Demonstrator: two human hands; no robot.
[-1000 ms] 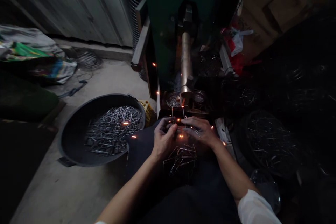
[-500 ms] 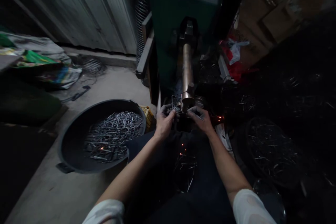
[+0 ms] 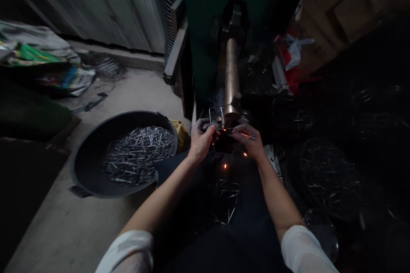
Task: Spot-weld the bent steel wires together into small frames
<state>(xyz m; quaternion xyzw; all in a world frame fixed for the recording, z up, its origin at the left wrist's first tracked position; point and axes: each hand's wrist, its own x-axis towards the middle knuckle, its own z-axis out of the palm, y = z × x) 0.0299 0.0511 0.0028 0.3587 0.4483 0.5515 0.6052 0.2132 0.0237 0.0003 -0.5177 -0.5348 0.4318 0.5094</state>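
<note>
2 hands, 1 bent wire frame. Left hand: thumb and fingers clamped on the frame, its upright legs sticking up past the fingertips. Right hand: fingers pinched together on thin rods, count unclear. 1 metal cylinder, lower end just beyond and between both sets of fingers. 1 bright glow between the fingertips; 2 sparks nearer the body. 1 black basin left of the left fingers, too many rods to count; 1 yellow crate beside it. 1 loose pile below the fingers, also uncountable.
</note>
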